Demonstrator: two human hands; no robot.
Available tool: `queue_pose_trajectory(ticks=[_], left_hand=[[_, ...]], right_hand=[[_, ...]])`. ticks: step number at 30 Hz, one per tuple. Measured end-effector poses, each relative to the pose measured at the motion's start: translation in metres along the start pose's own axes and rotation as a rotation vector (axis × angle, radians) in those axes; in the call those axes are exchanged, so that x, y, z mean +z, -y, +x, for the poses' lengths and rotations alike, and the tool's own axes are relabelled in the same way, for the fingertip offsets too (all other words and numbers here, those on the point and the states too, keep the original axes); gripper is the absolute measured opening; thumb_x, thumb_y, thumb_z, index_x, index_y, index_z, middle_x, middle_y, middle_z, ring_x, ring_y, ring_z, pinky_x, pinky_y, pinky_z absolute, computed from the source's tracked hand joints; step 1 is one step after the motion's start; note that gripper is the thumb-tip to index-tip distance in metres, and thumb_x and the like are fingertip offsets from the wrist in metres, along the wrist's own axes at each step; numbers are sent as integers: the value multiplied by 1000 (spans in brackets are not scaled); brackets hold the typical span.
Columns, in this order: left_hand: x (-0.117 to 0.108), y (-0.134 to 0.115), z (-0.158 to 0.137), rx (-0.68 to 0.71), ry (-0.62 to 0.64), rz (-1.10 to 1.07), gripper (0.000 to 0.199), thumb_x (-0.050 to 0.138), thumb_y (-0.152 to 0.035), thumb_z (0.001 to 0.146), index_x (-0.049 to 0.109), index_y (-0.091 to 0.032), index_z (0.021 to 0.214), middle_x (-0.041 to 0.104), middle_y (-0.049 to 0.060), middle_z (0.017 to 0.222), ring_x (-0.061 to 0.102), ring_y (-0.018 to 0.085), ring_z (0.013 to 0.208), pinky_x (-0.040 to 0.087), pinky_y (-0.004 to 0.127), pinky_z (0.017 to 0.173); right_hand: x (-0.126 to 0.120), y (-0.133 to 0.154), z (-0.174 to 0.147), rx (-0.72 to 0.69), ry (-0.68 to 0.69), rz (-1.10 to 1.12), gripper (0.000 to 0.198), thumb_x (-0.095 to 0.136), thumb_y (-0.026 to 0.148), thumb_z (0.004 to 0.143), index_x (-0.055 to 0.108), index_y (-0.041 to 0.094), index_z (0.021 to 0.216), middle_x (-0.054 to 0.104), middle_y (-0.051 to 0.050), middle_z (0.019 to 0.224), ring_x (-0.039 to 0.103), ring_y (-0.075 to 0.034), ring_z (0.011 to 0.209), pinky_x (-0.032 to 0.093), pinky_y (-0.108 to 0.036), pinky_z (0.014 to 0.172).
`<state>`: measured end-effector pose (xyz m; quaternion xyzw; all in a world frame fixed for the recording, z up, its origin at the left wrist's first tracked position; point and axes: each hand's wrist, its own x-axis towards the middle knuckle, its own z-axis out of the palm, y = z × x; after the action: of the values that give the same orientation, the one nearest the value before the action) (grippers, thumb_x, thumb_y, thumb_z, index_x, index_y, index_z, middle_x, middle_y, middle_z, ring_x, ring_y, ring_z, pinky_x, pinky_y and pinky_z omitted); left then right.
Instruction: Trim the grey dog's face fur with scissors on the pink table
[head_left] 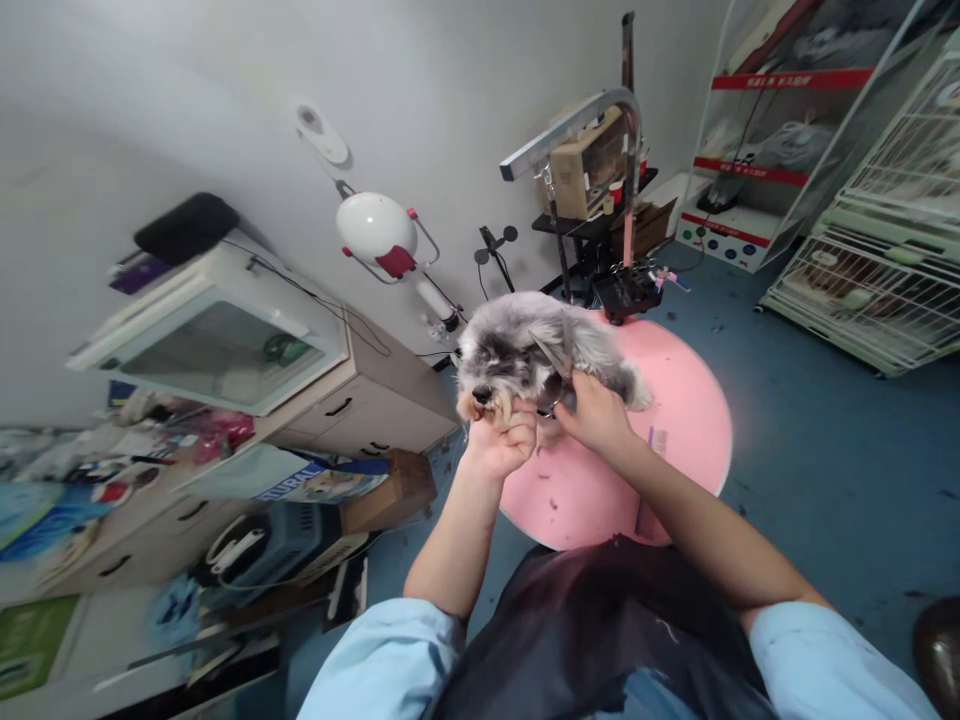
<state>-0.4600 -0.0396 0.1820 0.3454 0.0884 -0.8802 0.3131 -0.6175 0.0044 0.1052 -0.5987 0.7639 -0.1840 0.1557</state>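
A grey-and-white dog (592,345) with a tan-tinged beard is on a round pink grooming table (697,420), its head turned towards me. My left hand (504,442) is closed under its chin, gripping the beard. My right hand (600,418) holds a pair of scissors (556,352), blades pointing up and apart beside the dog's cheek. Part of the scissor handles is hidden by my fingers. A purple-edged comb (658,442) lies on the table by my right forearm, which covers part of it. Small dark hair clippings are scattered on the pink surface.
A metal grooming arm (570,130) rises behind the table, with a black tool tray (628,290) at its post. A white-and-red dryer (377,235) stands behind the dog. Drawers (360,410) and a pet carrier (296,545) are at left; wire cages (877,280) at right.
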Motion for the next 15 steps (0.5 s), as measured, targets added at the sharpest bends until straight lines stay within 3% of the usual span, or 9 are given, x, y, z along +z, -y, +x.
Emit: queue_pose_trajectory(ticks=[7,15], left_hand=[[17,5,-13,83,-122,-19,31,44,-10,103,37,-22,75,43,-8,50,33,2,27,19,12,28],[9,-3,-9,80,-92,-12,32,51,-8,100,37,-23,75,44,-9,48,37,4,28,20,13,28]], right_hand=[[-1,1,2,-26,-1,29,36,52,30,99,59,13,131,72,-17,124,72,-31,106,54,-38,87],[24,-6,-19,-84,0,46,42,52,26,97,60,9,135,72,-19,120,71,-30,103,52,-35,81]])
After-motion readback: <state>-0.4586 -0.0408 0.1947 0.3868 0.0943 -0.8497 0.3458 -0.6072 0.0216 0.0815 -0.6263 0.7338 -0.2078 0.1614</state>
